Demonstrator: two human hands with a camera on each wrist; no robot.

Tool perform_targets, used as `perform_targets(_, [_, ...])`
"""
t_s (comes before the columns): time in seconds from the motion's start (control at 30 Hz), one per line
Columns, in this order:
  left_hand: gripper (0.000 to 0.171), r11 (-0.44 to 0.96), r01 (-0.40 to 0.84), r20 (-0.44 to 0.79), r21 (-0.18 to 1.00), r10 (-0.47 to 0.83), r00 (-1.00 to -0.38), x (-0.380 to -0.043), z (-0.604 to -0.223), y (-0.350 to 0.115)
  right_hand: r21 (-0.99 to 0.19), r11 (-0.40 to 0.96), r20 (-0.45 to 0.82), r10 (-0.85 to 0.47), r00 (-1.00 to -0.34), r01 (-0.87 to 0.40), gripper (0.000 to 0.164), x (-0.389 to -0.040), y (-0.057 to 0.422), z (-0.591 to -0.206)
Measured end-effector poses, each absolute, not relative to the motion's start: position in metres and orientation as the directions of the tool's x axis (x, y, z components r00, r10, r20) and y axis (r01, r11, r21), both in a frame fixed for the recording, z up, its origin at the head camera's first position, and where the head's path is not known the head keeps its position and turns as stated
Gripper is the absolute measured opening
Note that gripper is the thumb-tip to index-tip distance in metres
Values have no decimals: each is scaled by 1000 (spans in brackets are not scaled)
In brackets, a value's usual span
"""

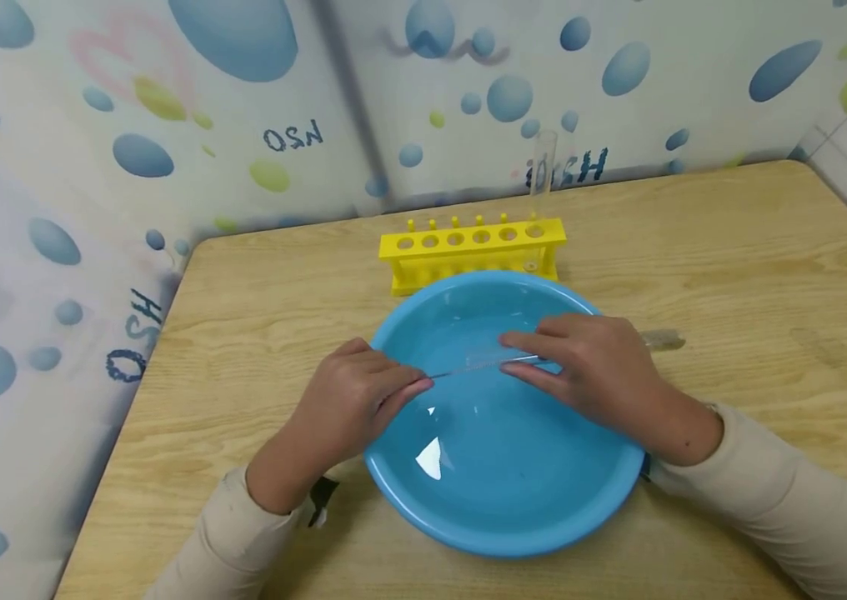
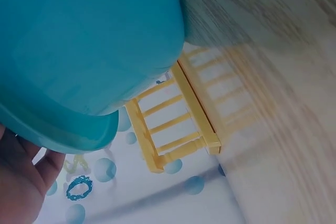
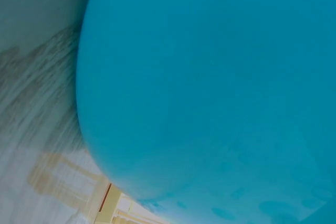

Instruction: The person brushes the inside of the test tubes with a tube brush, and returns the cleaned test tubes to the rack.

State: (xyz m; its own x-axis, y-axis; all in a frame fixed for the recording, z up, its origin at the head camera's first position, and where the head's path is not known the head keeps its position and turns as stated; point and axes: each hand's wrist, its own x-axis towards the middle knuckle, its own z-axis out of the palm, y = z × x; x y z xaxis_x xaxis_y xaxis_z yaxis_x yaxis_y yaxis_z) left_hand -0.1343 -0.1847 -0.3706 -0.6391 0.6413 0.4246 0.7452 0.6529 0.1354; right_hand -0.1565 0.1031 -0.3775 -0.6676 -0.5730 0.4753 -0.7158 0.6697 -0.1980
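Observation:
Over a light-blue basin (image 1: 506,546), my left hand (image 1: 352,400) pinches the thin wire handle of a test tube brush (image 1: 453,371) between thumb and fingers. My right hand (image 1: 596,371) holds a clear test tube (image 1: 487,360) lying nearly level, its thumb and fingers around it. The wire runs along the tube toward the right palm, which hides the middle. Past the right hand a greyish brush-like end (image 1: 662,339) shows. In the left wrist view, part of the left hand (image 2: 21,179) appears beside the basin rim (image 2: 68,140); the right wrist view shows mostly basin wall (image 3: 199,87).
Behind the basin stands a yellow test tube rack (image 1: 472,246), with another clear test tube (image 1: 542,171) upright in its rightmost hole. All rest on a wooden table (image 1: 266,300). A patterned wall covering (image 1: 363,100) rises at the back and left.

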Motion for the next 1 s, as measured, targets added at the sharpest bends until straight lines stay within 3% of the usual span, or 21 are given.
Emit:
perform_targets(0.23, [24,692,717,454,83,614,-645,-135,-370,-187,-213,683,464,-559,-687,-699,39,-156,103,-378])
perform_targets(0.43, [20,676,733,504,74,609,-613,-135,-371,-188,-207,695,452,-557,-697,-689,40,-156,103,-379])
perform_targets(0.7, [21,697,715,467,58,614,-636,-136,-372,-188,-211,690,458,-556,-694,-692,40,-156,103,-379])
perform_targets(1.0, [16,678,733,497,54,618,-609,-138,-373,-189,-206,685,475,-555,-683,-699,40,-157,103,-379])
